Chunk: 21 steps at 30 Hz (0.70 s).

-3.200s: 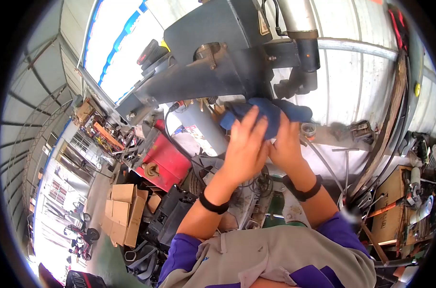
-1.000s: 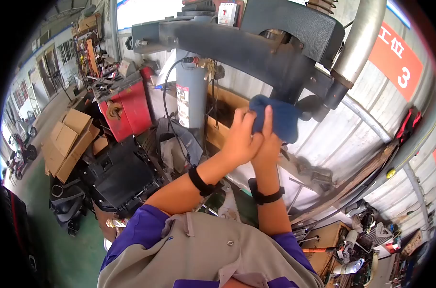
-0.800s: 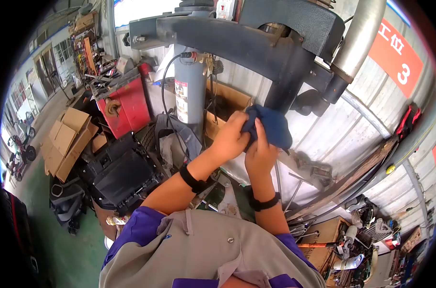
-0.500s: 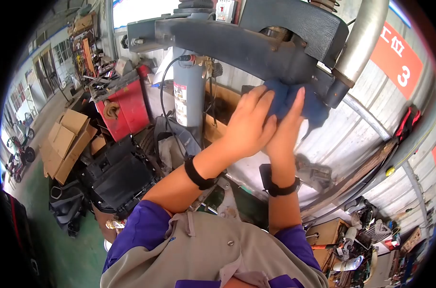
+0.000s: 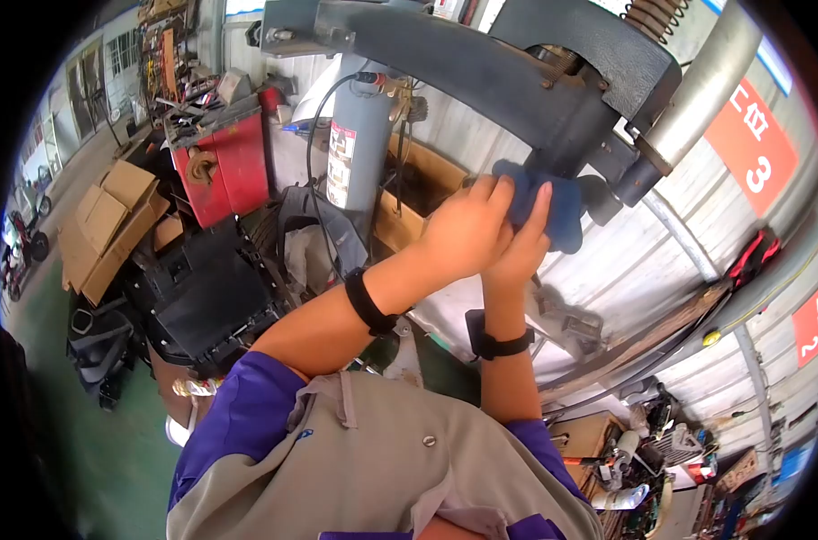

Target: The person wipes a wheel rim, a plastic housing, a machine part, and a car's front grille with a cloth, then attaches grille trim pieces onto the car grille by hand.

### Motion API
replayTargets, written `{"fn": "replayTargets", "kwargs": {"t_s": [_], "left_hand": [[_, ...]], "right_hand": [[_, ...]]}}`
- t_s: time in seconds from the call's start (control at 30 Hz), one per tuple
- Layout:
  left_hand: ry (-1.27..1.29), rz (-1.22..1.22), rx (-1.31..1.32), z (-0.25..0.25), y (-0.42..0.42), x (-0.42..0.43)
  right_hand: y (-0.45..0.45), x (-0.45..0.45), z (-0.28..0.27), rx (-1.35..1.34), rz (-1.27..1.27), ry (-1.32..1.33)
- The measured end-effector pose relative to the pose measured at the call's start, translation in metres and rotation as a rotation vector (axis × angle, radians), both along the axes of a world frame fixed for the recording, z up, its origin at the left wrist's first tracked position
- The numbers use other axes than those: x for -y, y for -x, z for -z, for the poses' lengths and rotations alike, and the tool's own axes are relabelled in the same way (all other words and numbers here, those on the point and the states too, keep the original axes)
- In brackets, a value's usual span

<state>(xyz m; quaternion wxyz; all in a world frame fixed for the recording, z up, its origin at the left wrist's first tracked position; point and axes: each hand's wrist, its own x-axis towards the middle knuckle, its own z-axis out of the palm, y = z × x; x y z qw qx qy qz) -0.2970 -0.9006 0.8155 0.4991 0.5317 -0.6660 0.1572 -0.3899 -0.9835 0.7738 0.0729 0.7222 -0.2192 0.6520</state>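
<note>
A dark blue cloth (image 5: 564, 214) is bunched against the underside of a black machine arm (image 5: 481, 76), close to the arm's outer end. My left hand (image 5: 470, 227) has its fingers curled at the cloth's left edge. Pressed against the near side of the same cloth is my right hand (image 5: 519, 245), its index finger pointing up along it. The hands touch and partly overlap. What lies under the cloth is hidden. Just right of it, a dark rounded machine part (image 5: 600, 200) shows below a thick metal post (image 5: 701, 103).
A grey cylinder (image 5: 346, 148) with a label stands behind, beside an open cardboard box (image 5: 427, 184). Left are a red cabinet (image 5: 229, 166), folded cardboard (image 5: 112, 220) and black plastic parts (image 5: 215, 306). Tools (image 5: 638, 450) crowd the lower right. A red sign (image 5: 753, 144) hangs on the wall.
The view has shifted, so the machine arm sits further right. My hands and the cloth have moved slightly down and left relative to the arm, uncovering the rounded part beside the cloth.
</note>
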Motion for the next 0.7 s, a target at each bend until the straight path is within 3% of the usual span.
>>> {"fn": "replayTargets", "kwargs": {"t_s": [0.1, 0.17, 0.3, 0.37, 0.43, 0.57, 0.7], "left_hand": [[-0.237, 0.053, -0.027, 0.001, -0.009, -0.01], [-0.014, 0.081, -0.046, 0.005, -0.006, -0.016], [0.326, 0.115, -0.032, -0.007, 0.0, -0.015], [0.227, 0.139, -0.057, -0.02, 0.0, -0.014], [0.173, 0.127, -0.075, -0.029, -0.002, -0.003], [0.116, 0.054, -0.057, -0.023, -0.004, 0.007], [-0.02, 0.101, -0.178, -0.015, -0.011, 0.007]], "right_hand": [[0.002, -0.009, 0.001, 0.082, -0.057, 0.073], [0.009, -0.031, -0.005, 0.111, -0.056, -0.058], [0.025, -0.042, -0.042, 0.023, -0.011, 0.03], [0.021, -0.042, -0.071, -0.027, -0.049, -0.017], [0.012, -0.017, -0.063, -0.039, -0.086, 0.017], [-0.004, -0.001, -0.046, -0.042, 0.077, 0.163], [-0.01, -0.001, -0.031, 0.031, 0.01, 0.161]]}}
